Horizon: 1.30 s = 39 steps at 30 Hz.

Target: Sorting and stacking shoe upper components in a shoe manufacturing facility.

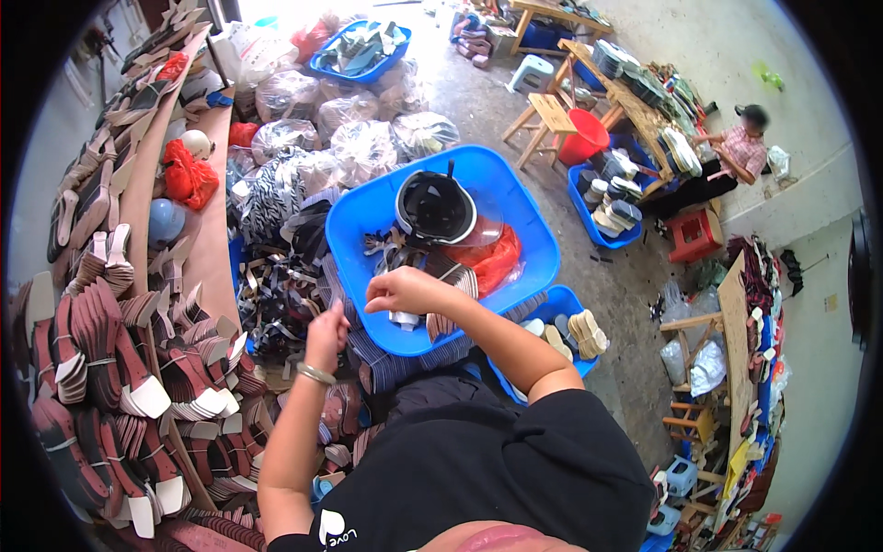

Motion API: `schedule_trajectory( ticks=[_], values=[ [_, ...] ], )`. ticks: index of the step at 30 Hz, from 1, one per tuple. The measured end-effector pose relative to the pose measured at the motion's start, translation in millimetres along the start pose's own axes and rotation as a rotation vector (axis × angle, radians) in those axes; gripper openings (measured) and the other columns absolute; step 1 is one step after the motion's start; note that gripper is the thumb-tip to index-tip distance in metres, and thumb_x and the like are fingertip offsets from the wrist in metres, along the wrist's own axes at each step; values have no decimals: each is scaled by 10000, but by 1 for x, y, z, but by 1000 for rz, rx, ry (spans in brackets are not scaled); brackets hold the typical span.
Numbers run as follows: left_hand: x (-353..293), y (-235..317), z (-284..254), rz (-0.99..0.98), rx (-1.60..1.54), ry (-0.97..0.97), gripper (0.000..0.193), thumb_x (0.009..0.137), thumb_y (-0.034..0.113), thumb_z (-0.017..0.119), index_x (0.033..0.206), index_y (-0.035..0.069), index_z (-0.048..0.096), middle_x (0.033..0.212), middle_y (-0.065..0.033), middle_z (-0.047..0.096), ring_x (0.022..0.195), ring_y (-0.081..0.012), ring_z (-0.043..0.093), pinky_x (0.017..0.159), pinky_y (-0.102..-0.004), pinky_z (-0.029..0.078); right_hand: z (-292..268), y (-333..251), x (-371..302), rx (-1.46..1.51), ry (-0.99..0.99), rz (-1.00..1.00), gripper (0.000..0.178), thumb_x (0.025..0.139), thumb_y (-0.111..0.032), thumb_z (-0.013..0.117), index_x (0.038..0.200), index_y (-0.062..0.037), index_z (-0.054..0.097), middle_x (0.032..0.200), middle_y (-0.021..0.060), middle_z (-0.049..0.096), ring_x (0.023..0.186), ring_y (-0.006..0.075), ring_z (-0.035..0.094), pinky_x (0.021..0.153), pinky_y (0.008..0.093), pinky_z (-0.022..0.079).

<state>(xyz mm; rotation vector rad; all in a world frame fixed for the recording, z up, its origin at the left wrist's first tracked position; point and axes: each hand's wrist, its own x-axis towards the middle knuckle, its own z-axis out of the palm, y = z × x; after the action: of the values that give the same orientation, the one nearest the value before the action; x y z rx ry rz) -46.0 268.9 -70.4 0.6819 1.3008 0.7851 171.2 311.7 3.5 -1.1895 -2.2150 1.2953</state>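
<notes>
A large blue plastic basin [538, 198] stands in front of me. My right hand [405, 290] reaches over its near left part with fingers bent down and drawn together; anything in them is hidden. Just outside the basin's left rim, my left hand [328, 336] has its fingers curled closed, and what they hold, if anything, is too small to make out. Inside the basin lie a black-and-white helmet [436, 204] with a clear visor, a red plastic bag [492, 259], dark strap-like strips [391, 253] and a stack of striped, sole-like pieces [451, 274].
Bundled shoe soles [101, 345] crowd the left side. Beyond the basin lie stuffed clear bags [363, 147] and another blue basin [397, 55]. A blue crate [581, 361] of insole-like pieces sits to the right. Farther right, a person [736, 152] works beside a wooden bench [635, 101].
</notes>
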Motion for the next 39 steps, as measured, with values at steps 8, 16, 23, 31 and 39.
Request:
schedule_trajectory(
  ticks=[8, 16, 23, 31, 39],
  values=[
    [-15, -149, -64, 54, 204, 116, 346, 888, 228, 572, 1188, 61, 522, 943, -26, 599, 715, -81, 566, 592, -218, 446, -101, -54, 26, 57, 278, -262, 386, 836, -158, 635, 1196, -73, 523, 846, 55, 646, 733, 105, 597, 666, 264, 484],
    [-73, -197, -58, -152, -97, 209, 262, 905, 246, 553, 1101, 72, 564, 892, -19, 626, 692, -73, 591, 555, -181, 442, -113, 99, 88, -615, 268, 159, 463, 752, -339, 685, 1099, -44, 597, 832, 179, 651, 693, 213, 636, 666, 324, 505],
    [-93, -206, -49, -144, -246, 206, 229, 925, 232, 522, 1081, 68, 553, 859, -35, 625, 687, -94, 612, 537, -183, 466, 87, 23, 26, -41, -187, -111, 403, 776, -325, 670, 1090, -77, 620, 930, 128, 663, 829, 259, 645, 744, 353, 499],
    [-102, -250, -61, -78, -136, 343, 130, 928, 153, 470, 897, 71, 565, 679, 7, 541, 514, -59, 480, 428, -178, 361, 167, -120, -5, 289, -298, -674, 312, 776, -317, 663, 1001, -104, 630, 830, 77, 655, 740, 260, 626, 621, 358, 480],
    [-201, -274, -26, -77, -337, 324, 212, 930, 254, 507, 913, 69, 609, 522, 105, 333, 412, -12, 264, 376, -189, 174, 237, -33, -64, -76, -369, -336, 307, 809, -331, 604, 997, -89, 628, 911, 128, 646, 832, 308, 622, 713, 396, 497]
  ],
)
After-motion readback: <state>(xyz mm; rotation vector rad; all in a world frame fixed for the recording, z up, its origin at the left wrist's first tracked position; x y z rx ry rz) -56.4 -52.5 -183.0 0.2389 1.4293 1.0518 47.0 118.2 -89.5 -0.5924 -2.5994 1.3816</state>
